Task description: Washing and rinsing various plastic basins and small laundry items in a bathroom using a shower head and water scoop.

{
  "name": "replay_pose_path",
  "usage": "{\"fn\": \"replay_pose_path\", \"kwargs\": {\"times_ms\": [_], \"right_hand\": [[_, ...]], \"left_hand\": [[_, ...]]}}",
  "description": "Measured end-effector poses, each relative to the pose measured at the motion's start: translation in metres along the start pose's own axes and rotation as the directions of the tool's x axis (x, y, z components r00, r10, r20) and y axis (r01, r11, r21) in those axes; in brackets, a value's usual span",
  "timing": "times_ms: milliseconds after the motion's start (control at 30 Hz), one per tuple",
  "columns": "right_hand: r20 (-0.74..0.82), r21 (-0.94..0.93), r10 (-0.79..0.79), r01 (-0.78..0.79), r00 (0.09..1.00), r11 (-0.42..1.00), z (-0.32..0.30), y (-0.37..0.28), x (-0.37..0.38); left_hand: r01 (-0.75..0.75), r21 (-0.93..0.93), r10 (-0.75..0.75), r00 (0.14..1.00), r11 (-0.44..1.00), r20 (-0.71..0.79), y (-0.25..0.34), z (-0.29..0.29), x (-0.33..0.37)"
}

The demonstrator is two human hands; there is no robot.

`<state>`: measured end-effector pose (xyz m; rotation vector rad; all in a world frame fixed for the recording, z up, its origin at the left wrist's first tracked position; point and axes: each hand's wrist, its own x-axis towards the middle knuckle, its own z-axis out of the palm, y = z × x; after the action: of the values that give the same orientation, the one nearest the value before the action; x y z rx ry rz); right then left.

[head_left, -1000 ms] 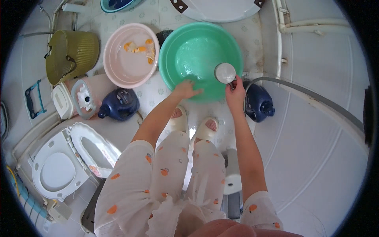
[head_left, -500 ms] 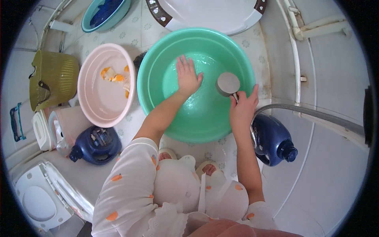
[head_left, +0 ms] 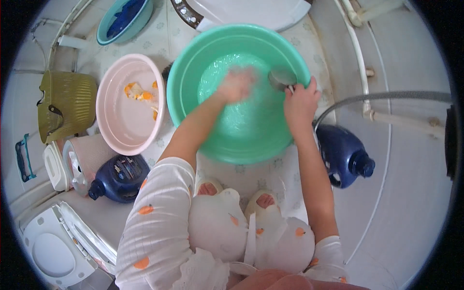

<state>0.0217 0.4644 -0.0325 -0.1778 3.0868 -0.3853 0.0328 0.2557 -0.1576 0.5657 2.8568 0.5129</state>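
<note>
A large green basin stands on the floor in front of me, with shiny wet patches on its bottom. Inside it is my left hand, low over or against the bottom; motion smears its fingers, so I cannot tell their shape. At the basin's right side, my right hand is closed around the handle of a shower head. The round head is tilted and reaches over the basin's inside. A grey metal hose runs off to the right from beneath my right wrist.
Left of the basin stands a pink basin holding orange-and-white cloth. Beyond are an olive basket and a small teal basin with blue cloth. Blue jugs flank me. A white tub lies ahead; a toilet seat is lower left.
My left hand has swept rightward across the basin, its spread fingers now blurred. The shower head has tilted in my right hand, and the hose has risen. The whole view has shifted slightly.
</note>
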Motion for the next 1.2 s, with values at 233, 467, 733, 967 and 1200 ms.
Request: {"fn": "replay_pose_path", "kwargs": {"times_ms": [233,467,733,967,1200], "right_hand": [[-0.008,0.205,0.055,-0.052,0.998,0.977,0.000,-0.010,0.005],[0.017,0.215,0.051,-0.053,0.999,0.975,0.005,-0.011,0.008],[-0.137,0.265,-0.295,0.322,0.946,0.909,-0.021,0.016,0.007],[0.239,0.635,-0.531,0.282,0.813,0.719,-0.086,0.027,-0.056],[0.274,0.598,-0.547,0.306,0.791,0.741,-0.084,0.042,-0.088]], "left_hand": [[0.254,-0.060,-0.245,0.962,0.965,0.120,0.067,0.035,0.006],[-0.071,-0.839,0.209,0.976,0.539,0.052,0.141,0.017,-0.036],[-0.170,-0.592,0.408,0.863,0.788,0.296,0.130,-0.068,-0.104],[0.188,-0.509,0.028,0.922,0.840,0.387,0.155,-0.045,-0.087],[-0.194,-0.669,0.198,0.978,0.717,-0.072,0.137,-0.032,-0.075]]}}
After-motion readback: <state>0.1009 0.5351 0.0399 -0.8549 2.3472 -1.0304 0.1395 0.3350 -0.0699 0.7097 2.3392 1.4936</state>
